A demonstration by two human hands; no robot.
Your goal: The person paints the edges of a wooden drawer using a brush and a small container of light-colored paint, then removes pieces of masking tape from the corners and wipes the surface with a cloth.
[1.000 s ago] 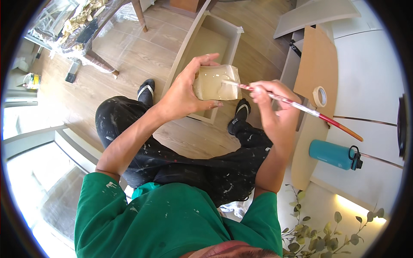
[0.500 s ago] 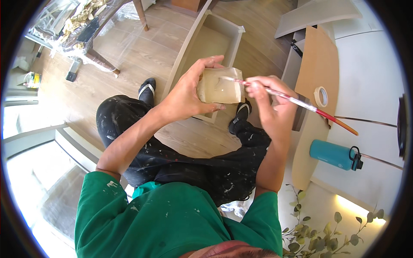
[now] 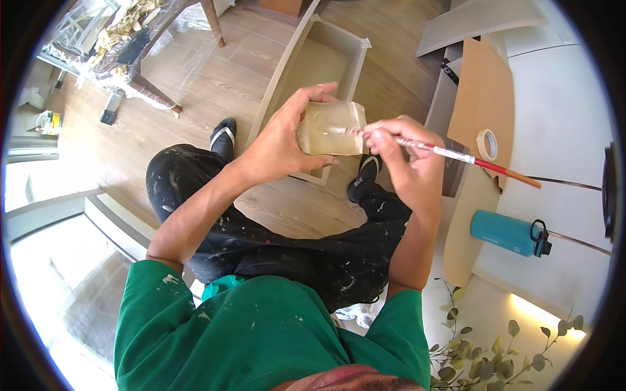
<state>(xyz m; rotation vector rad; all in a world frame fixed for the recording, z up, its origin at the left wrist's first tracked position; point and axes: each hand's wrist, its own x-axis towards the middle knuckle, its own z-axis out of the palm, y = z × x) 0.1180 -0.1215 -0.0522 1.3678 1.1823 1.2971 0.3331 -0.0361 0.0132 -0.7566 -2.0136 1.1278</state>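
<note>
Wood-plank floor (image 3: 241, 72) runs across the far and middle room. Far left: plastic-wrapped wooden furniture (image 3: 151, 91), its legs on the planks. Far centre: pale open-topped drawer (image 3: 357, 70) on the floor, left wall slanting from far right to near left; the near end lies partly behind the hands.

Left hand (image 3: 279, 144): clamped round the left side of a square container (image 3: 355, 116), fingers on the far side, thumb on the near side. Container is held up over the drawer's near part in this view; its right rim is outside the grip.

Right hand (image 3: 414, 156): closed on a slim brush (image 3: 464, 157), fingertips just beside the container's right rim; contact with the rim cannot be told. Brush tip is within the container outline, blurred. Handle slopes right and nearer, its orange end passing just on the near side of a tape roll (image 3: 480, 140).

Hands apart, the container between them. Planks show between the two slippered feet. Right margin: brown sheet (image 3: 486, 91) with a torn near edge; teal bottle (image 3: 499, 231) nearer, well apart from the right hand.
</note>
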